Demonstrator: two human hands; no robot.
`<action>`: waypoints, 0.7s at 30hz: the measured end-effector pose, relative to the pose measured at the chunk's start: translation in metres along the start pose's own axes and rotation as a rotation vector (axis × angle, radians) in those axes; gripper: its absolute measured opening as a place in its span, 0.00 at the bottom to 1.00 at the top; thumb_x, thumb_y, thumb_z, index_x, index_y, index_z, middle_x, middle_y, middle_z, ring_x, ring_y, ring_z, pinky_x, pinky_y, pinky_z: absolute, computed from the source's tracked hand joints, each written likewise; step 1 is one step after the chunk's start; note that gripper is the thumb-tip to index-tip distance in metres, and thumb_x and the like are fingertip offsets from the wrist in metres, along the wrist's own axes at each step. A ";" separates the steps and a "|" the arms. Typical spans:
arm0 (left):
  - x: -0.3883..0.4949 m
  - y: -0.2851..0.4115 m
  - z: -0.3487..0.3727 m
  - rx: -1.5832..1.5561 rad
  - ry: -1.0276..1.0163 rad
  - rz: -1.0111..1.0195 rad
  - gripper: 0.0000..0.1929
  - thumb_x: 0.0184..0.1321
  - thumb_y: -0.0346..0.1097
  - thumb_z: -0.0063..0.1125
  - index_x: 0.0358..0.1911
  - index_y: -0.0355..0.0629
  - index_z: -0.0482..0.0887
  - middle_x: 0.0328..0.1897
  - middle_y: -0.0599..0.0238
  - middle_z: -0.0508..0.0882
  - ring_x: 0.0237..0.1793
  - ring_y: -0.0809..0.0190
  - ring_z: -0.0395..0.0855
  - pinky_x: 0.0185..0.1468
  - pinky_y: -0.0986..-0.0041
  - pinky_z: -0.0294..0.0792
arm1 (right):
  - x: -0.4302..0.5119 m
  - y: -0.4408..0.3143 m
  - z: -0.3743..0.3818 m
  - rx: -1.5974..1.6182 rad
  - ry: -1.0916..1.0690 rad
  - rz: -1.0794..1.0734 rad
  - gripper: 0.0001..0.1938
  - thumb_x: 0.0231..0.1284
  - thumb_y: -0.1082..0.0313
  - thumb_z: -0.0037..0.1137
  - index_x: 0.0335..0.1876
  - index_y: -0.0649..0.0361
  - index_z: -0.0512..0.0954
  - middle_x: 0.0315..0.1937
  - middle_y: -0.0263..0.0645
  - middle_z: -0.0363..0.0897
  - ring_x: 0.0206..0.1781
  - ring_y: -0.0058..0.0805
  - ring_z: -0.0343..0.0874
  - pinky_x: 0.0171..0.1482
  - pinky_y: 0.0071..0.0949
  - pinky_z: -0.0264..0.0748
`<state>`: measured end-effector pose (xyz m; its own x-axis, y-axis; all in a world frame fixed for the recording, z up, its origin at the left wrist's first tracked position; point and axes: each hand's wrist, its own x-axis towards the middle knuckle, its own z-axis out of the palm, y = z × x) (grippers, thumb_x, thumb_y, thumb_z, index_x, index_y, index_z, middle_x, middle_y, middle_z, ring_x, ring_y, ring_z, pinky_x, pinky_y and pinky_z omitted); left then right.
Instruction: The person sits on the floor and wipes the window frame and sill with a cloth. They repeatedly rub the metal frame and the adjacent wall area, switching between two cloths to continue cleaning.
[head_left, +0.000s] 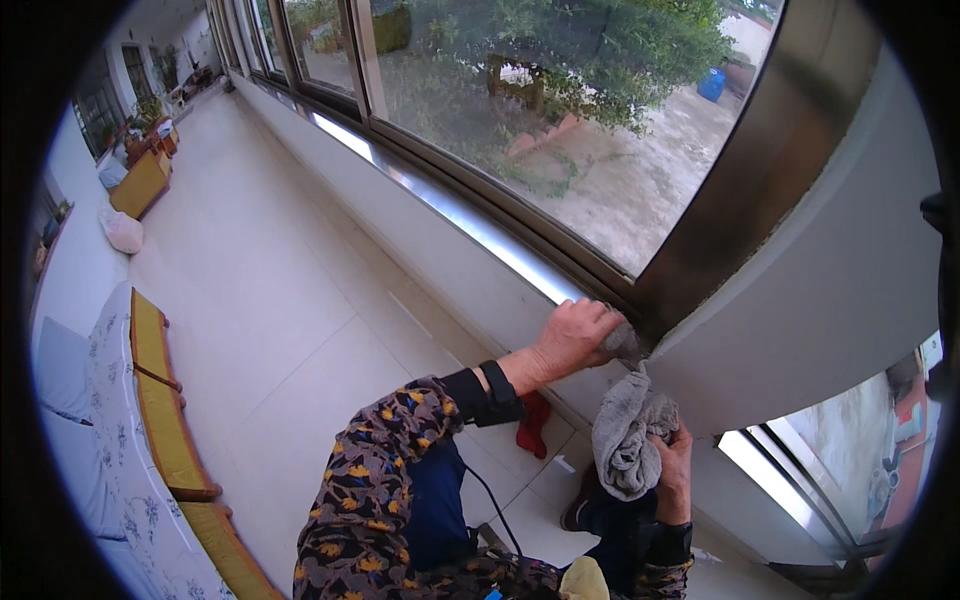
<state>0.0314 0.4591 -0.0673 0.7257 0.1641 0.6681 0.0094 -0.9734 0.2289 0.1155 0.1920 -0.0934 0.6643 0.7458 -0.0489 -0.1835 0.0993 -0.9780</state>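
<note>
My left hand (568, 335) grips one end of a grey cloth (628, 444) at the lower corner of a sliding window, on the metal sill (480, 225). The cloth end is pressed near the foot of the brown metal window frame (701, 259). From there the fabric hangs in a twisted fold to my right hand (675, 469). That hand holds the bunched, larger part of the cloth from its right side, below sill height. The left fingertips are partly hidden behind the cloth.
A red cloth (533, 426) lies on the tiled floor (292, 330) by the wall. At left stands a wooden-edged seat (169, 420) with a patterned white cover. Beyond it are a plastic bag (122, 231) and a wooden box (142, 184). A curved wall (810, 300) adjoins the frame.
</note>
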 end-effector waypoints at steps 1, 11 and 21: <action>0.000 -0.014 -0.002 0.016 0.009 -0.017 0.24 0.46 0.50 0.73 0.45 0.49 0.81 0.38 0.62 0.80 0.39 0.54 0.79 0.42 0.61 0.72 | 0.002 0.001 0.001 -0.019 0.016 0.012 0.22 0.56 0.83 0.53 0.59 0.65 0.77 0.50 0.37 0.84 0.51 0.27 0.82 0.59 0.30 0.75; -0.001 -0.256 -0.099 0.424 0.035 -0.831 0.21 0.54 0.46 0.69 0.47 0.44 0.80 0.45 0.55 0.83 0.50 0.45 0.82 0.48 0.54 0.75 | 0.004 0.002 -0.006 -0.088 0.008 0.052 0.21 0.55 0.81 0.55 0.58 0.66 0.77 0.49 0.38 0.84 0.52 0.28 0.81 0.59 0.31 0.74; -0.004 -0.210 -0.078 0.403 0.005 -0.713 0.20 0.51 0.45 0.69 0.43 0.43 0.80 0.44 0.54 0.82 0.47 0.45 0.82 0.47 0.54 0.76 | -0.002 -0.001 -0.010 -0.105 0.042 0.047 0.20 0.55 0.81 0.56 0.56 0.66 0.78 0.48 0.36 0.83 0.49 0.26 0.81 0.58 0.30 0.75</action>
<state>-0.0272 0.6753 -0.0623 0.4487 0.7652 0.4616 0.7145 -0.6175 0.3291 0.1218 0.1840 -0.0947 0.6870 0.7195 -0.1018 -0.1398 -0.0066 -0.9902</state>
